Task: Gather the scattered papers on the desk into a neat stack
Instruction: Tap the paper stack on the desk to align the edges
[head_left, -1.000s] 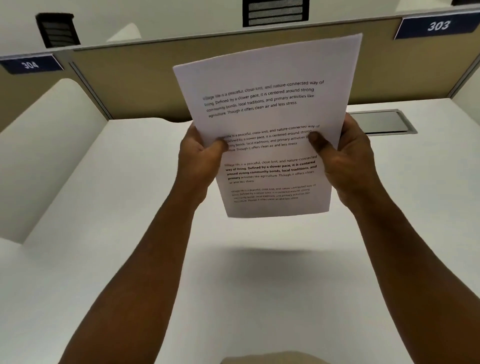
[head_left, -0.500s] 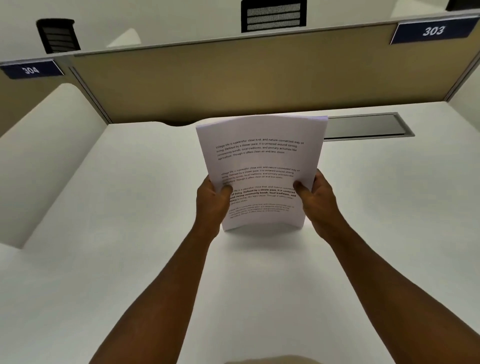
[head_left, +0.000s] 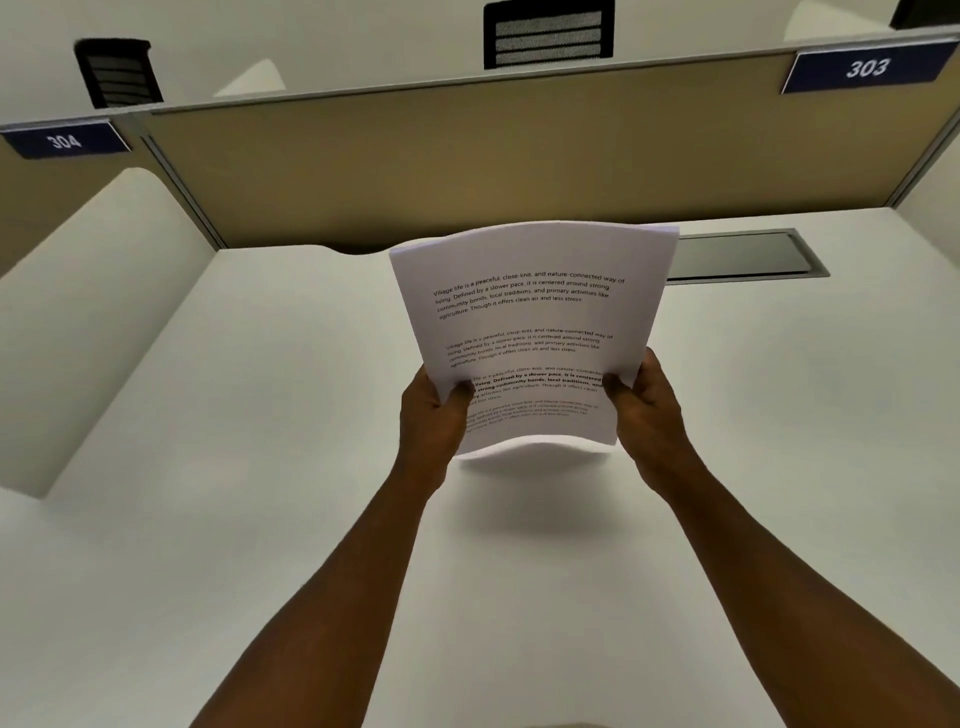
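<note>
A stack of white printed papers is held upright over the middle of the white desk, its lower edge bowed and just above the desk surface. My left hand grips the stack's lower left side, thumb on the front page. My right hand grips the lower right side the same way. The top page shows several paragraphs of black text. No loose sheets lie on the desk.
A tan partition closes the back of the desk, with number plates 304 and 303. A grey cable hatch is set in the desk behind the papers. A white divider bounds the left side.
Both hands have moved the stack away from my face, forward and down toward the desk. Since half a second ago, the lower edge has lifted slightly.
</note>
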